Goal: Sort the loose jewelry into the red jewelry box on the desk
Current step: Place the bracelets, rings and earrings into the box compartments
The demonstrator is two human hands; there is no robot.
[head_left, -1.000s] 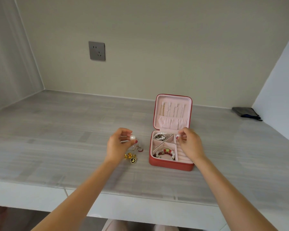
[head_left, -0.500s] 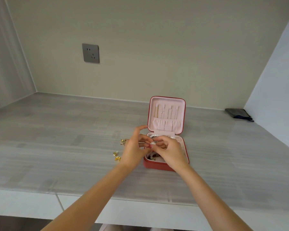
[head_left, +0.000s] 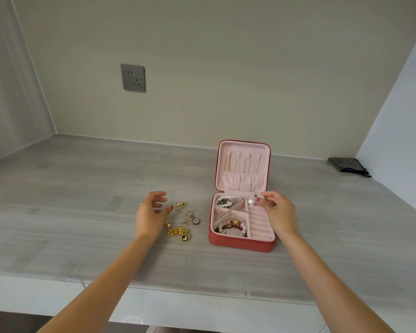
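Note:
The red jewelry box (head_left: 240, 245) stands open on the desk, its pink lid upright with several chains hanging inside. A pearl bracelet (head_left: 224, 201) lies in the rear left compartment and a red beaded bracelet (head_left: 232, 227) in the front one. My right hand (head_left: 275, 211) pinches a large white pearl ring (head_left: 251, 201) over the top of the ring rolls. My left hand (head_left: 151, 213) hovers with fingers apart beside the loose jewelry (head_left: 181, 222): gold earrings, rings and a round black pin (head_left: 185, 238).
A dark grey pouch (head_left: 348, 165) lies at the back right against the side wall. A wall socket (head_left: 133, 77) sits above the desk at the left. The desk's front edge (head_left: 154, 288) runs below my forearms.
The pearl ring went from my left hand to my right hand over the box. My left hand has moved back left to the loose pieces, and the right hand has shifted to the ring rolls.

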